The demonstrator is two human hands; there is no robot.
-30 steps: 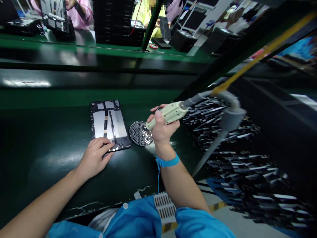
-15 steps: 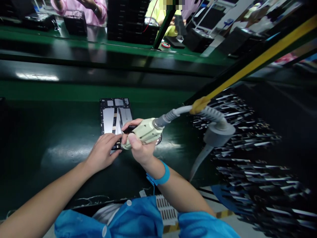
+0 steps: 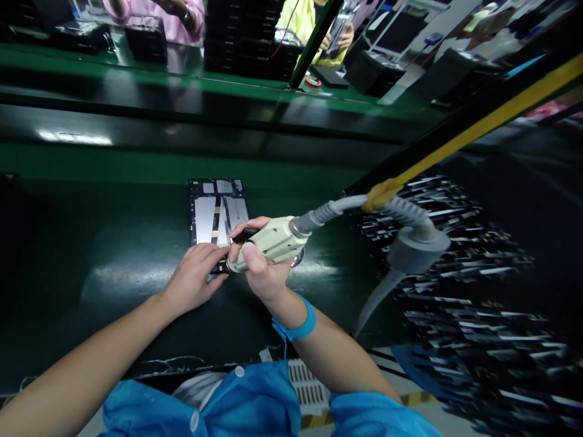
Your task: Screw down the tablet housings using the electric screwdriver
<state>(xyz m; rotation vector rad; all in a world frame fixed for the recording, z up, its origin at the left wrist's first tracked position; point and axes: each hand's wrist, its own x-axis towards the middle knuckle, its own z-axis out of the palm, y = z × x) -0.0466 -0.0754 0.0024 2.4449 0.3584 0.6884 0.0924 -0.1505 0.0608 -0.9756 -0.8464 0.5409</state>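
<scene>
An opened tablet [image 3: 207, 218] lies on the green bench, its silver inner panels and a dark ribbon strip with tan ends exposed. My left hand [image 3: 195, 276] grips the tablet's near end, with the fingers over it and the thumb at its near edge. In my right hand [image 3: 266, 276] is a cream electric screwdriver [image 3: 280, 240], held tilted, its nose pointing down-left at the tablet's near right corner beside my left fingertips. The bit's tip is hidden by my hands. A grey cable [image 3: 325, 212] runs from the screwdriver's back end.
A yellow-wrapped strap [image 3: 437, 158] crosses at upper right and ties the cable. Below it stand dense rows of dark, thin pieces [image 3: 473, 303]. Across the bench, co-workers in pink [image 3: 175, 24] and yellow [image 3: 298, 18] work by black stacks [image 3: 241, 42].
The view has shifted slightly, so the scene sits a little further right. My hands and the screwdriver keep their places at the tablet. The co-worker in yellow has moved the flat device held there.
</scene>
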